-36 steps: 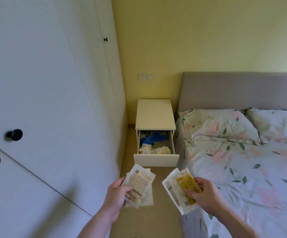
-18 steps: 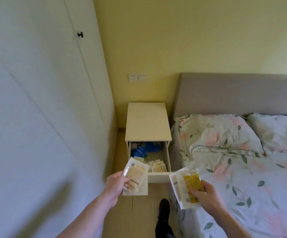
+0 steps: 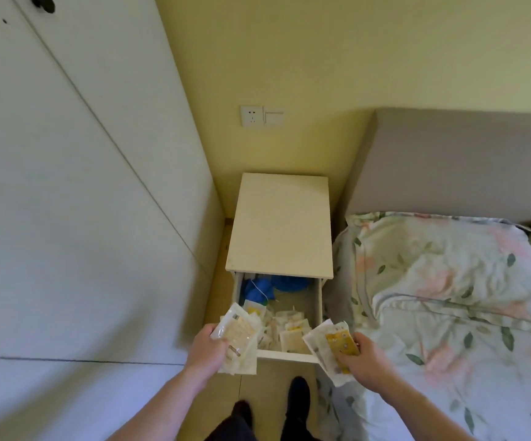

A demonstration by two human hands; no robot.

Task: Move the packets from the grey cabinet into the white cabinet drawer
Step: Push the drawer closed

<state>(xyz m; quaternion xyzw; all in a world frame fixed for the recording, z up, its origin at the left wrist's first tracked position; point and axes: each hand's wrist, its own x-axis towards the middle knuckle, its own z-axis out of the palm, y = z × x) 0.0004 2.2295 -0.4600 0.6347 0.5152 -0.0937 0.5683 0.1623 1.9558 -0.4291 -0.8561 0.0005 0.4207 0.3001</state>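
Both hands loaded, at the open drawer.
Left hand (image 3: pixel 207 348) grip closed on a packet stack (image 3: pixel 240 340) over the white cabinet drawer (image 3: pixel 286 356); right hand (image 3: pixel 364 354) grip closed on a yellow-topped packet stack (image 3: pixel 332 346) at the drawer's front-right corner, beside the bed (image 3: pixel 448 313).

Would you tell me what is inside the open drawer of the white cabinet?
The open drawer holds loose packets toward its front and a blue item at the back. The cabinet top covers its rear; the held packets hide its front corners.
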